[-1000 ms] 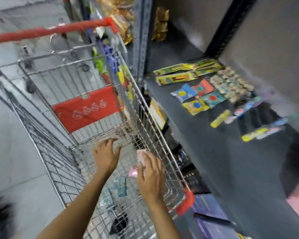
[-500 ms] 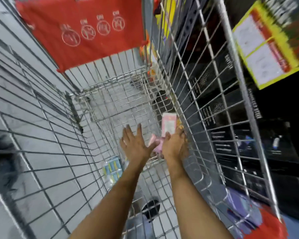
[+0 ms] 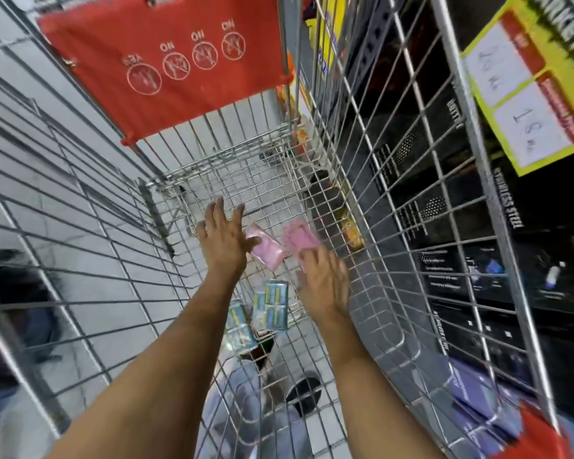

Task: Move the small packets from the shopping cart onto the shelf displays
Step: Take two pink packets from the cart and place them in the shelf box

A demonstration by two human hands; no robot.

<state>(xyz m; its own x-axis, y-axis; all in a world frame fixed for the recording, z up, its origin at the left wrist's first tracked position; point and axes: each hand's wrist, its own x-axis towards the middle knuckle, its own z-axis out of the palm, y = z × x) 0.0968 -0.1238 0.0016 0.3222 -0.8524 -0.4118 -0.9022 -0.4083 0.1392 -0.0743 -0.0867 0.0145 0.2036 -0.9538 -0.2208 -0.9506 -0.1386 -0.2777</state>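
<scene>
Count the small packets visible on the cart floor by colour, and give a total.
Pink packets: 2, one by the left hand at, one under the right hand at.
Blue packets: 3, at and, though blur makes this count uncertain.
Total: 5 on the cart floor.

The right hand [image 3: 323, 279] is smeared with blur, and so is the pink packet [image 3: 300, 238] at its fingertips. I cannot tell if it grips it. The left hand [image 3: 224, 241] hides a corner of another pink packet [image 3: 267, 251]. The yellow sign [image 3: 537, 84] runs off the edge.
</scene>
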